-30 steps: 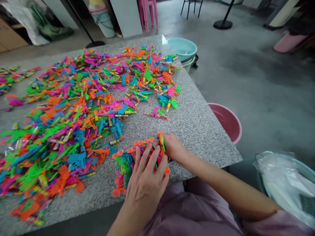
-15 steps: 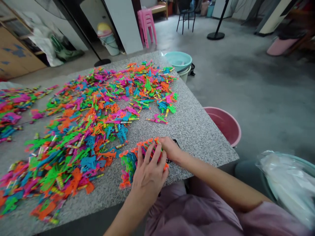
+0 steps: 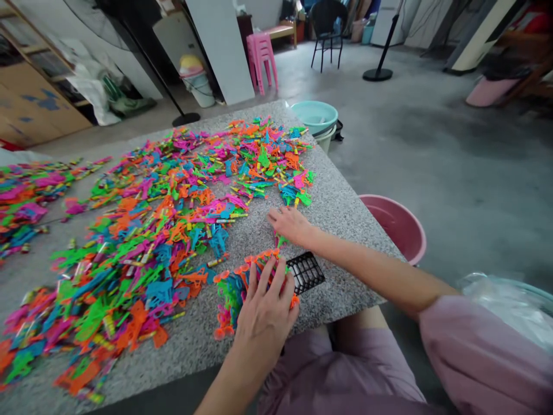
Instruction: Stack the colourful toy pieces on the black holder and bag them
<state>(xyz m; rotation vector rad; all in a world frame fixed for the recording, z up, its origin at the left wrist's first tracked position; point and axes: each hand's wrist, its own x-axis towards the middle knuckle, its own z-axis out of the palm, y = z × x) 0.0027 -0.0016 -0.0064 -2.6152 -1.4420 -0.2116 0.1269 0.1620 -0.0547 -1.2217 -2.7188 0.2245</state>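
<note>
A row of plastic toy dart guns, in green, blue, pink and orange with orange suction-cup tips, lies at the table's near edge. My left hand spreads over the row, its fingers curved across the top and holding it together. To the right of the row, a black plastic grid lies partly under or against it. My right hand is just beyond the grid, fingers bent down around a pink and green toy dart gun that is mostly hidden under the palm.
Loose toy guns in many colours cover the left and far parts of the speckled stone table. Beside its right edge stand a pink tub and a light blue basin. Clear plastic bags lie at the lower right.
My right hand has left the right end of the row and reached forward onto the loose toy guns, uncovering the black grid. My left hand stays on the row.
</note>
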